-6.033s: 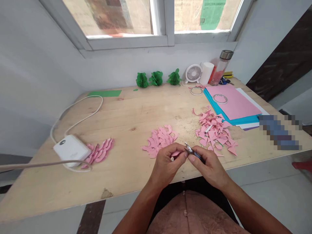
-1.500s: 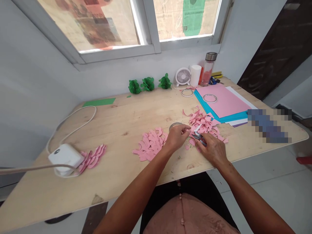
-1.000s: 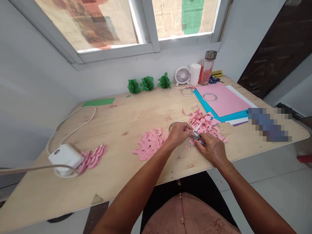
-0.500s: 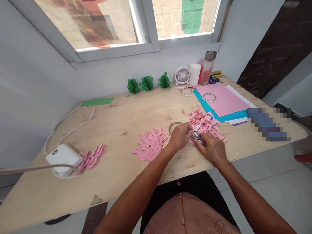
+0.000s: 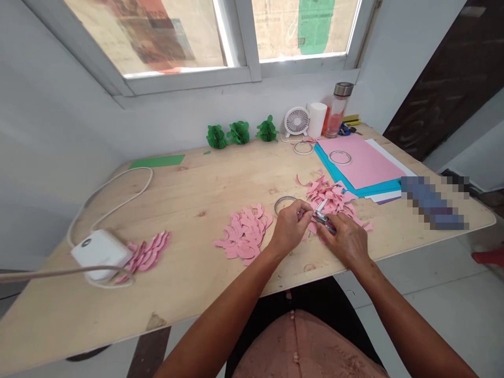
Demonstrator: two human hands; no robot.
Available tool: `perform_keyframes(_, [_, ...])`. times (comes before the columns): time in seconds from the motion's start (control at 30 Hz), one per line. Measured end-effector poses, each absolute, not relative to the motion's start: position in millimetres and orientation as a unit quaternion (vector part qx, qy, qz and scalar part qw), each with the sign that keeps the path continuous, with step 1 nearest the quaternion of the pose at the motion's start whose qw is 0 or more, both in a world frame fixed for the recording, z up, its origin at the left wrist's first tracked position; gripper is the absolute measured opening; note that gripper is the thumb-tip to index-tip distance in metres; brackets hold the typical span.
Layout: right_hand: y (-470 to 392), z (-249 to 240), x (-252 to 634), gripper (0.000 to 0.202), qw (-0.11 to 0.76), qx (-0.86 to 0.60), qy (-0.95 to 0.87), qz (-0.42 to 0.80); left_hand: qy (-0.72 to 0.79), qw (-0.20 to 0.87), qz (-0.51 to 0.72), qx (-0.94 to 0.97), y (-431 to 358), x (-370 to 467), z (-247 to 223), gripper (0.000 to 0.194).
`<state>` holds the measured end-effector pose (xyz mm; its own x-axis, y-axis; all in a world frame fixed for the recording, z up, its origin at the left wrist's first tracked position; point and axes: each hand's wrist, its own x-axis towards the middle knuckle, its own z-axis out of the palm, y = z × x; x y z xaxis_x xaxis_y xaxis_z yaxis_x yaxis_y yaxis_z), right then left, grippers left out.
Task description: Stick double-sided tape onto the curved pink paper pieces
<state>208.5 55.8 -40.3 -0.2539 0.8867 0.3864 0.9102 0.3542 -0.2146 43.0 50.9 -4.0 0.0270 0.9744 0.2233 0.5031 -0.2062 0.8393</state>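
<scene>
The right hand (image 5: 346,239) grasps a small metal cutting tool (image 5: 325,222), apparently scissors or snips, held low over the near side of the pink scraps (image 5: 331,193). The left hand (image 5: 289,229) has thumb and forefinger pinched together at the tool's tips; whether they retain a small workpiece cannot be told. Current operation, as judged: close manipulation at the blade end. Any blade closure calls for fingertips clear of the edges and a steady tool. To the left of the hands lies a separate pile of curved pink cutouts (image 5: 243,233); farther left, more pink pieces (image 5: 151,253) lie against a white device (image 5: 103,252). A ring (image 5: 284,198) lies just beyond the left hand. Behind the scraps, a pink sheet (image 5: 366,167) overlies blue sheets (image 5: 334,175). Three green paper ornaments (image 5: 239,133) stand along the wall, left of a small fan (image 5: 296,122)
</scene>
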Motion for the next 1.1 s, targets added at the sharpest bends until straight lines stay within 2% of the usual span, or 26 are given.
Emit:
perform_keyframes(0.17, [56.6, -41.6, 209.1, 0.038, 0.223, -0.572, -0.787, -0.052, 0.535, 0.474, 0.517, 0.471, 28.0, 38.9, 6.2, 0.007])
perform_keyframes(0.47, [56.8, -43.7, 209.8, 0.034, 0.205, -0.571, -0.789, -0.097, 0.49, 0.603, 0.546, 0.312, -11.5, 36.4, 13.6, 0.017])
perform_keyframes(0.63, [56.3, -44.1, 210.4, 0.033, 0.204, -0.57, -0.79, -0.099, 0.463, 0.639, 0.56, 0.252, -24.6, 33.1, 19.1, 0.024])
perform_keyframes(0.87, [58.5, -44.2, 212.2, 0.03, 0.219, -0.556, -0.795, -0.103, 0.444, 0.648, 0.574, 0.232, -32.6, 27.9, 17.8, 0.024])
perform_keyframes(1.0, [52.3, -32.5, 211.3, 0.028, 0.305, -0.534, -0.781, -0.109, 0.453, 0.636, 0.586, 0.219, -28.5, 23.5, 10.2, 0.025])
perform_keyframes(1.1, [35.2, -17.6, 202.1, 0.022, 0.36, -0.467, -0.807, -0.016, 0.457, 0.631, 0.59, 0.212, -24.2, 20.8, 4.9, 0.027])
